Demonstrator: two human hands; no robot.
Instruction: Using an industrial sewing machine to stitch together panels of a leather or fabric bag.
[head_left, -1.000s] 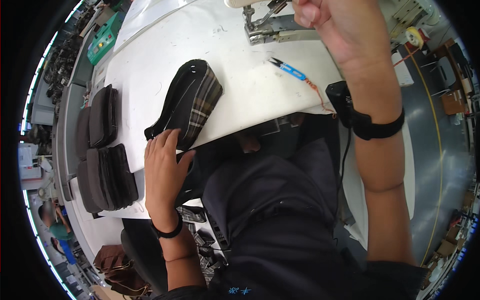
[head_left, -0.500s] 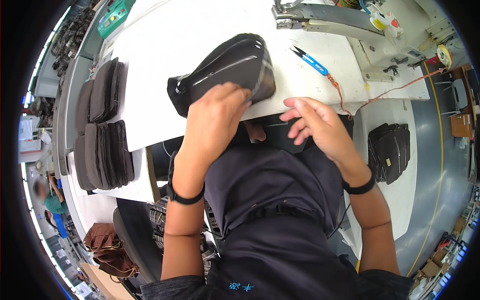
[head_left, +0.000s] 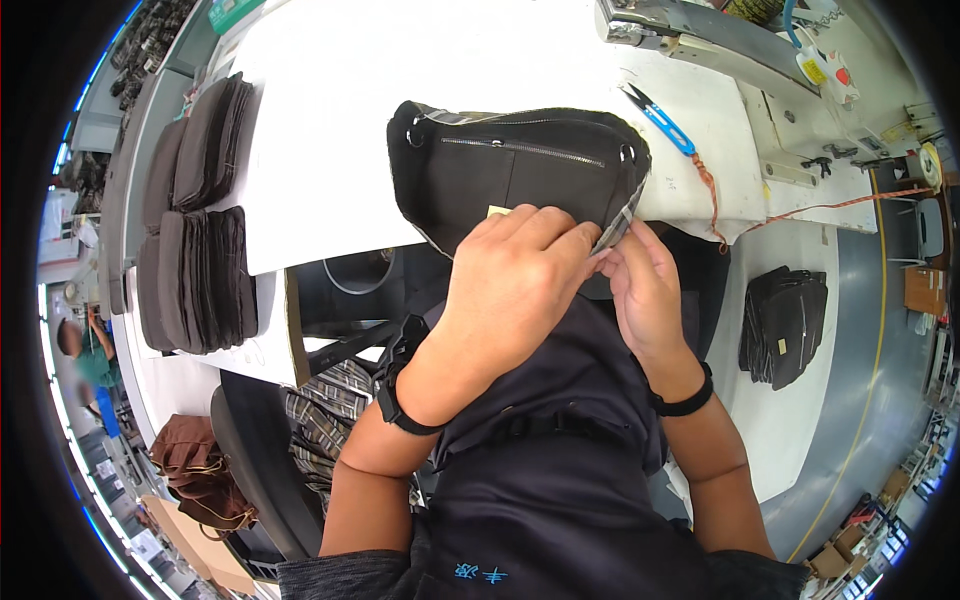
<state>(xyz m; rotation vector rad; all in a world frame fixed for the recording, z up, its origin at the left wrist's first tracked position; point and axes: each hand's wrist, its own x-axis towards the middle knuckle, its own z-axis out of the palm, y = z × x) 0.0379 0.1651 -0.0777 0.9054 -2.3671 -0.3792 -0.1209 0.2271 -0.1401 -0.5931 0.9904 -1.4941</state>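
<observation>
A black bag (head_left: 475, 180) lies open-mouthed on the white table in front of me, showing a zipped pocket inside, small metal rings at both ends and a plaid strip along its rim. My left hand (head_left: 525, 275) is closed over its near edge, beside a small yellow tag (head_left: 495, 211). At the near right corner, my right hand (head_left: 645, 285) pinches the plaid-trimmed edge with thumb and fingers. Both hands' fingertips are partly hidden by the fabric and by each other. Just beyond the bag's right end rest blue thread snips (head_left: 665, 120) on an orange cord.
The sewing machine arm (head_left: 700, 45) stands at the back right. Stacks of dark fabric pieces (head_left: 200, 280) sit at the left, and another dark stack (head_left: 785, 325) is on the right side surface. A brown bag (head_left: 195, 465) lies lower left; a person (head_left: 97, 350) is far left.
The bag has been turned and opened toward me, so its zipped inside shows. My right hand, earlier apart and empty, has come in and grips the edge; my left has moved right.
</observation>
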